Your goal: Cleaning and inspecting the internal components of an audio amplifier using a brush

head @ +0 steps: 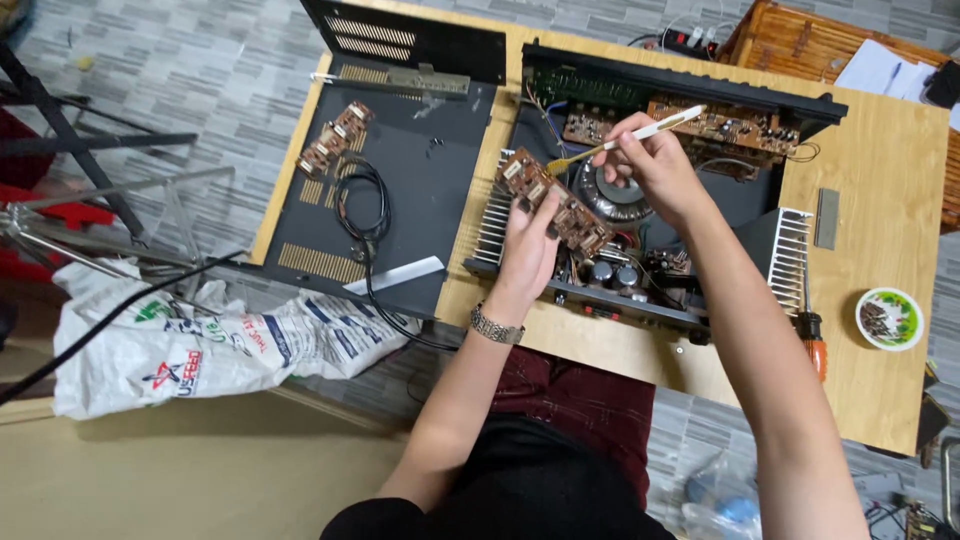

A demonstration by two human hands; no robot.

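Our left hand [528, 245] pinches the brown circuit board [553, 202], long axis running diagonally. Our right hand [645, 160] pinches the brush [622, 140], bristles touching the board's upper-left end.

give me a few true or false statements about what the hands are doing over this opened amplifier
1. The left hand holds a brown circuit board over the open amplifier chassis. True.
2. The right hand holds a screwdriver. False: it holds a small brush with a pale handle, bristles pointing toward the board.
3. The orange-handled screwdriver lies on the wooden tabletop, in neither hand. True.
4. The removed black cover panel lies to the right of the chassis. False: it lies to the left, with a cable on it.
5. A metal watch band is on the left wrist. True.
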